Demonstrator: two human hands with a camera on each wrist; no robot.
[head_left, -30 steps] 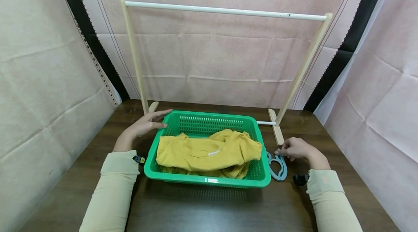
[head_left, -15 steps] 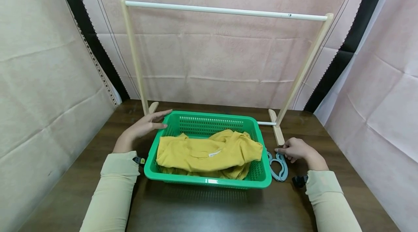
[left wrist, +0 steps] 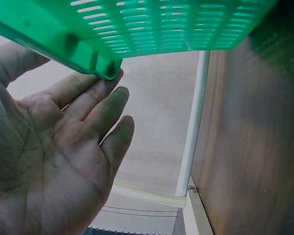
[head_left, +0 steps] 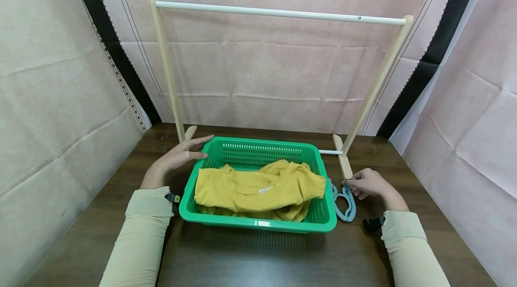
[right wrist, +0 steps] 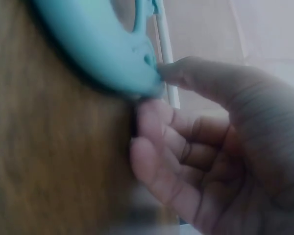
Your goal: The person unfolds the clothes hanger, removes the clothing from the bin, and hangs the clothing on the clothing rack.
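A green plastic basket (head_left: pixel 262 141) with perforated walls holds a folded yellow shirt (head_left: pixel 242 195) with a white neck label. My left hand (head_left: pixel 177 159) touches the basket's far left corner, its fingers fairly straight; the left wrist view shows the palm and fingertips under the rim. To the right of the basket is a light blue hanger (head_left: pixel 352 208), which looks folded and is partly hidden by the rim. My right hand (head_left: pixel 373 186) pinches the hanger's end between thumb and fingertips. The right wrist view shows this grip close up, slightly blurred.
Behind the basket stands a rack with pale wooden posts (head_left: pixel 377 83) and a white top bar (head_left: pixel 278 11). Its right foot (head_left: pixel 343 163) lies close to my right hand. Light cloth walls (head_left: pixel 258 71) enclose the brown wooden table (head_left: pixel 250 260) on several sides.
My right fingers have taken a pinch on the hanger's end and raised it slightly. The left hand and basket have hardly moved.
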